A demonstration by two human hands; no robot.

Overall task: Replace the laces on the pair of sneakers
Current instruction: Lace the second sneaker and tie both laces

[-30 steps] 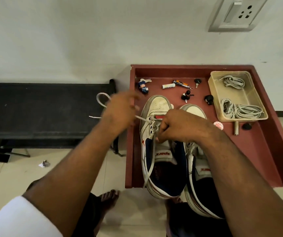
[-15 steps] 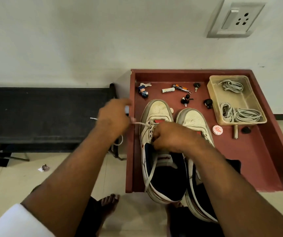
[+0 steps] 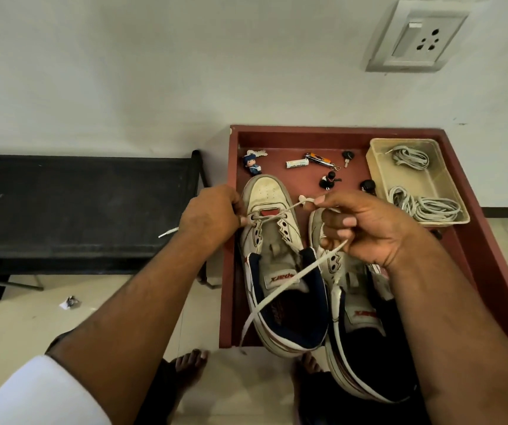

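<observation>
On the red bench [image 3: 476, 262], a beige tub [image 3: 375, 167] in the far right corner holds two bundles of laces [image 3: 424, 207]. Two sneakers [image 3: 277, 256] lie side by side at the near edge, heels overhanging. The left hand [image 3: 209, 216] pinches a lace [image 3: 280, 289] at the left sneaker's front eyelet; the right hand [image 3: 369, 228] curls round the lace's other run. Small trinkets [image 3: 307, 167] line the far edge.

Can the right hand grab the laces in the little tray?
Probably yes. The tray sits open-topped just beyond the right hand, nothing between them. But that hand already holds a lace, so it would likely have to let go first.
</observation>
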